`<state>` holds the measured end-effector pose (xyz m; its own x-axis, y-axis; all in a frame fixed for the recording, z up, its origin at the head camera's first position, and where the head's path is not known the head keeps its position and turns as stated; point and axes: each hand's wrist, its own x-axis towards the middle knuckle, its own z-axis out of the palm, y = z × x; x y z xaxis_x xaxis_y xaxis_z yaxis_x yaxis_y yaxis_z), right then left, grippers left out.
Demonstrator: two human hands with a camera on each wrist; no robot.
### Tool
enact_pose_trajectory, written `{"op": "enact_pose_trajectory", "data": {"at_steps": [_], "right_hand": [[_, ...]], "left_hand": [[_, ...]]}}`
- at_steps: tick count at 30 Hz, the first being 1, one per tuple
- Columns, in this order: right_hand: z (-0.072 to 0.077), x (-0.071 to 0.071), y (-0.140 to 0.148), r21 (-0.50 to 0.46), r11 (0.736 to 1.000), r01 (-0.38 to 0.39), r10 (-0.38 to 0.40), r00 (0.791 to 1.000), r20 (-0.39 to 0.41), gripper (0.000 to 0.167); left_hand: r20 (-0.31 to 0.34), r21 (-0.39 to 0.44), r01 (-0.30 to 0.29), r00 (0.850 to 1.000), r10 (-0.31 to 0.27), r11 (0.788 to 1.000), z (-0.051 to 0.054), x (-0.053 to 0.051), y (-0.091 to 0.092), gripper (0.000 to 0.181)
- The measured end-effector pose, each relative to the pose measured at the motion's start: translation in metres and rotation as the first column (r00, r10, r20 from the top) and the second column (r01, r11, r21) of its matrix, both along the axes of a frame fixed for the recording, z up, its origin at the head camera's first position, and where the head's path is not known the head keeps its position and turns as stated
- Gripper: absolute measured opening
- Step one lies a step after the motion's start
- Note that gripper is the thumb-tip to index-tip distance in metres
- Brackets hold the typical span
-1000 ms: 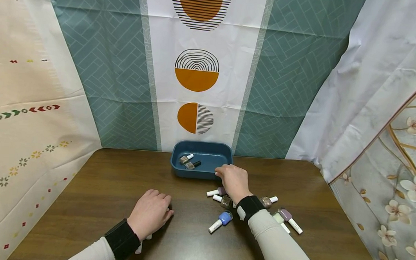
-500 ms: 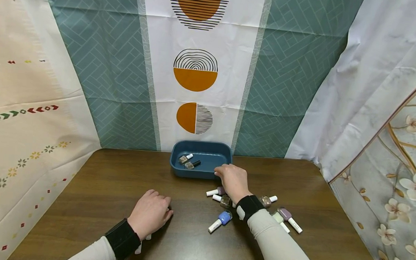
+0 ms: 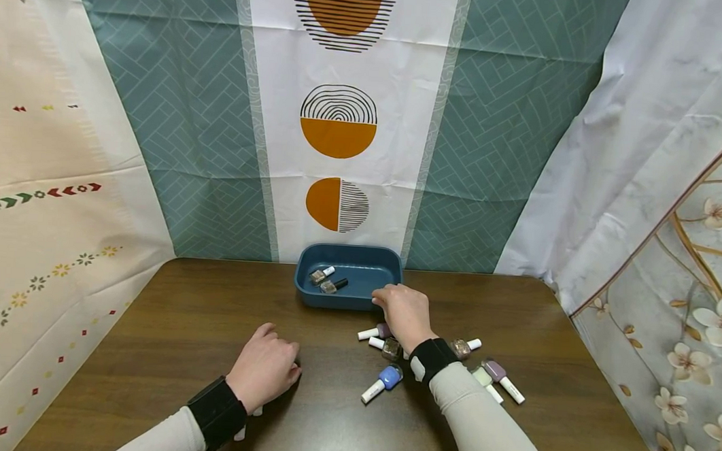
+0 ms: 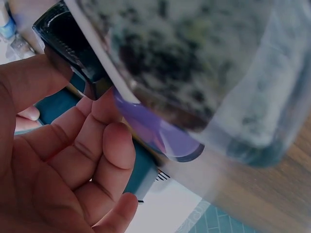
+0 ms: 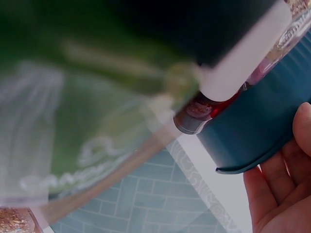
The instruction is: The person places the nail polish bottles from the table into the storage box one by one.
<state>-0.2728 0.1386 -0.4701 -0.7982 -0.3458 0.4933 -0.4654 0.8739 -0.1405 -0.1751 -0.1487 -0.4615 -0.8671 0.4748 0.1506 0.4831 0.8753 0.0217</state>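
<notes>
My left hand (image 3: 264, 367) is low over the table, left of centre. In the left wrist view its thumb and fingertips pinch a dark glossy nail polish bottle (image 4: 73, 46). Behind it shows a purple bottle (image 4: 165, 133), and a speckled bottle (image 4: 165, 53) looms close to the camera. White caps (image 3: 240, 432) peek out beneath the left wrist. At the front right corner of a blue tray (image 3: 332, 300), my right hand (image 3: 405, 313) grips the wall, fingers over the rim. Two glittery nail polish bottles (image 3: 330, 286) lie inside the tray.
Several nail polish bottles lie around the right forearm: a blue one (image 3: 391, 377), a brown glittery one (image 3: 392, 350), a mauve one (image 3: 495, 372) and a pale green one (image 3: 482, 377). Hanging cloth (image 3: 337, 210) rises behind the table (image 3: 165, 338).
My left hand has shifted slightly, with its index finger raised and reaching a little forward. The right hand and the tray stay in place.
</notes>
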Motion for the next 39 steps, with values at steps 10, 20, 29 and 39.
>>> {"op": "enact_pose_trajectory", "data": {"at_steps": [10, 20, 29, 39], "right_hand": [[0.001, 0.000, 0.000, 0.005, 1.000, 0.003, -0.003, 1.000, 0.011, 0.010], [0.002, 0.001, -0.001, 0.005, 1.000, -0.002, 0.002, 1.000, -0.001, 0.011], [0.000, 0.001, 0.000, 0.005, 1.000, -0.003, 0.003, 1.000, 0.001, 0.011], [-0.001, 0.001, 0.000, -0.004, 1.000, -0.004, 0.004, 1.000, -0.005, 0.011]], "left_hand": [[0.012, -0.003, -0.004, 1.000, 0.004, 1.000, 0.001, 0.001, 0.002, 0.023], [0.035, 0.009, -0.009, 0.999, 0.008, 1.000, 0.002, 0.002, 0.003, 0.019], [0.002, 0.041, 0.013, 1.000, -0.013, 0.999, 0.006, 0.005, 0.003, 0.020], [0.018, 0.059, 0.015, 1.000, -0.016, 0.998, 0.020, 0.007, 0.002, 0.023]]}}
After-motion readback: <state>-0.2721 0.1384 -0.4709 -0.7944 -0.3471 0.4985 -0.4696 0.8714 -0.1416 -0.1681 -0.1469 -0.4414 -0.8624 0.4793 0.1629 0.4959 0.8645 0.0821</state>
